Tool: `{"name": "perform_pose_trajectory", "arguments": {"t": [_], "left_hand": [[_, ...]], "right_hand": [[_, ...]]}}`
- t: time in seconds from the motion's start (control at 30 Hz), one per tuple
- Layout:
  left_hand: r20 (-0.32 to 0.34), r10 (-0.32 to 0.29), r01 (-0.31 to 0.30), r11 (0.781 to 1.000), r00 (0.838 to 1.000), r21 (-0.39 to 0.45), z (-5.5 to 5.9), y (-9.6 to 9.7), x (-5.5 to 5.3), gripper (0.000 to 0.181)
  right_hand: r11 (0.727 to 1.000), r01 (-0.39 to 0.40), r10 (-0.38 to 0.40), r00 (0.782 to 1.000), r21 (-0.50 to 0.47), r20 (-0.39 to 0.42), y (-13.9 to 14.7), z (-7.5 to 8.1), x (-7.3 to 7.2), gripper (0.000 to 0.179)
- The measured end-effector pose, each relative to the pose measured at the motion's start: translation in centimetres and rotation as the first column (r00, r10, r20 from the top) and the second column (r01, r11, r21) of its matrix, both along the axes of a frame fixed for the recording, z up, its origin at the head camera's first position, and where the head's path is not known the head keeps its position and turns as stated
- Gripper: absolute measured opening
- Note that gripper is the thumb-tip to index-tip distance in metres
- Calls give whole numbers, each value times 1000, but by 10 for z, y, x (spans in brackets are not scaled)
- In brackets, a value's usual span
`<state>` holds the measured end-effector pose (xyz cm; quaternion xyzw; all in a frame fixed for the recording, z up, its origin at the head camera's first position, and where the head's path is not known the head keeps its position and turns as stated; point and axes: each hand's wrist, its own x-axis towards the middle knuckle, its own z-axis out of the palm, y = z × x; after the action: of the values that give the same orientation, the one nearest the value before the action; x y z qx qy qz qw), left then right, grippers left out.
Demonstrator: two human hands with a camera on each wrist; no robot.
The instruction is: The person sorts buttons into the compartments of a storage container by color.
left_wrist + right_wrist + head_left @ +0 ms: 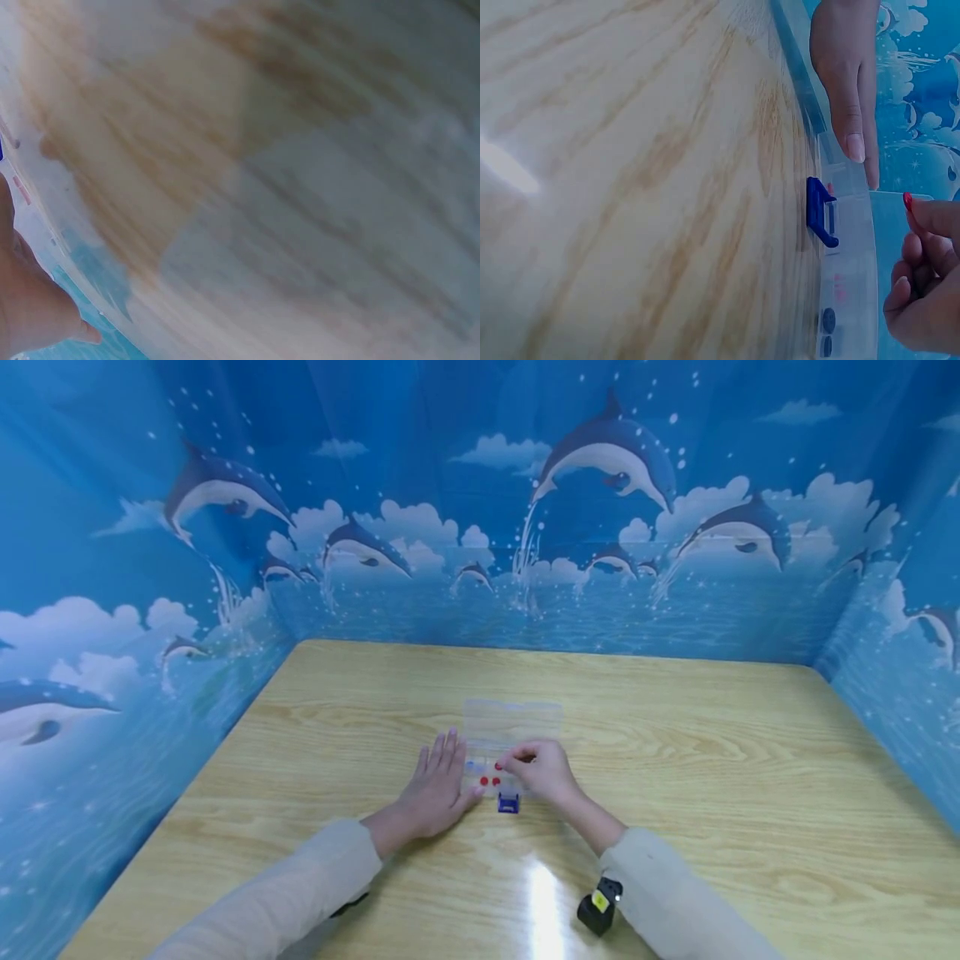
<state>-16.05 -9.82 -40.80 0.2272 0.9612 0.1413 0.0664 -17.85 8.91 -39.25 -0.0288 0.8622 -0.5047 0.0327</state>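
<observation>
A clear plastic compartment box [855, 277] lies on the table with its lid [513, 718] folded open away from me. My left hand [435, 795] lies with straight fingers along the box's left side, fingertips at its edge. Over the box, my right hand [546, 770] pinches a small red piece [907, 201] between thumb and index finger; its other fingers are curled in. Two more round red pieces [490, 782] sit in the box. In front of it stands a small dark blue plastic frame [508, 803]. Dark round pieces [829, 321] show through the box wall.
A wood-grain table [337, 710] is under everything, with a dolphin-print curtain [450, 577] around its back and sides. A black device with a yellow label [599, 902] is at the right sleeve. Bright glare [545, 910] lies on the near tabletop.
</observation>
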Motion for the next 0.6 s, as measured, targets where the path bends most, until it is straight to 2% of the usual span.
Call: {"name": "perform_pose_trajectory", "arguments": {"t": [0.17, 0.3, 0.47, 0.6], "left_hand": [[-1, 2, -2, 1000, 1000, -12, -3, 0, -1, 76], [-3, 1, -1, 1000, 1000, -10, -3, 0, -2, 76], [-3, -5, 5, 1000, 1000, -8, -2, 1, -2, 76], [-5, -10, 10, 1000, 1000, -13, -1, 1, -1, 76]], "right_hand": [[997, -48, 49, 998, 60, -29, -5, 2, -1, 7], [988, -93, 105, 990, 127, -94, -6, 0, -4, 5], [966, -149, 184, 971, 212, -152, -8, -1, -4, 6], [941, -187, 233, 962, 282, -140, -9, 2, -4, 8]]}}
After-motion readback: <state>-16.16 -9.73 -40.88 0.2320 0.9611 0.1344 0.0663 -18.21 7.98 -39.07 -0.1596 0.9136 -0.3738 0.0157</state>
